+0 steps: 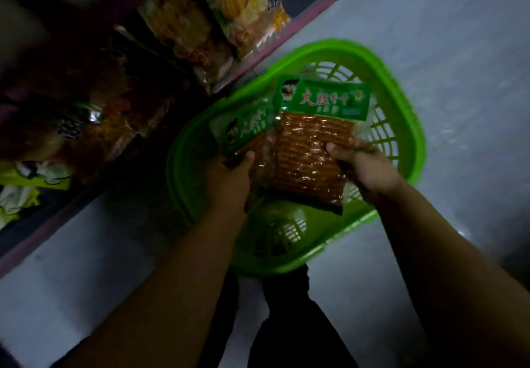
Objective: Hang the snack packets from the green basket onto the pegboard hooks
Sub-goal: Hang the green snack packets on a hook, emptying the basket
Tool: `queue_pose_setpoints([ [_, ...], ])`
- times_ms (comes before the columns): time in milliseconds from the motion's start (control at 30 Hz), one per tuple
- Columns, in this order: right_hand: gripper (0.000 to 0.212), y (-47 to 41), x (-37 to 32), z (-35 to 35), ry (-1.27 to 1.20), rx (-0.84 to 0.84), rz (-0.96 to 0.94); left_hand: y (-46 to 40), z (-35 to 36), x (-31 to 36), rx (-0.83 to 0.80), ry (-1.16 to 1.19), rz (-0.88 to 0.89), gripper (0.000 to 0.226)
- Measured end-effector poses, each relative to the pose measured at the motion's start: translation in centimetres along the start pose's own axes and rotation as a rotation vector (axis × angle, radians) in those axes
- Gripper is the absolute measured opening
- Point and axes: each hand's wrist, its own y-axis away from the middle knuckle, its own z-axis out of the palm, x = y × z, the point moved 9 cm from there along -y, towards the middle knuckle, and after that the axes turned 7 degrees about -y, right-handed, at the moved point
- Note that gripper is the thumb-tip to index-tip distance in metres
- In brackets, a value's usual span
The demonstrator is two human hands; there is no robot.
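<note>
While green basket (401, 126) sits on floor beside shelf, we lift packets over it: right hand (364, 167) pinches front snack packet (312, 155); left hand (229, 178) grips second packet (246, 129), header cards up, likely for hooking.

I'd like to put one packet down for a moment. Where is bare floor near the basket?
Bare pale floor lies right of the green plastic basket, and more at lower left, between the basket and the pink shelf edge. The shelf with its yellow snack bags is crowded.
</note>
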Motion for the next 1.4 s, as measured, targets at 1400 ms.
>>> queue_pose_setpoints([
  [1400, 0.018, 83.4, -57.1, 48.2, 0.122, -0.961, -1.492, 66.0, -60.7, 59.3, 0.313, 0.635, 1.414, 0.029],
])
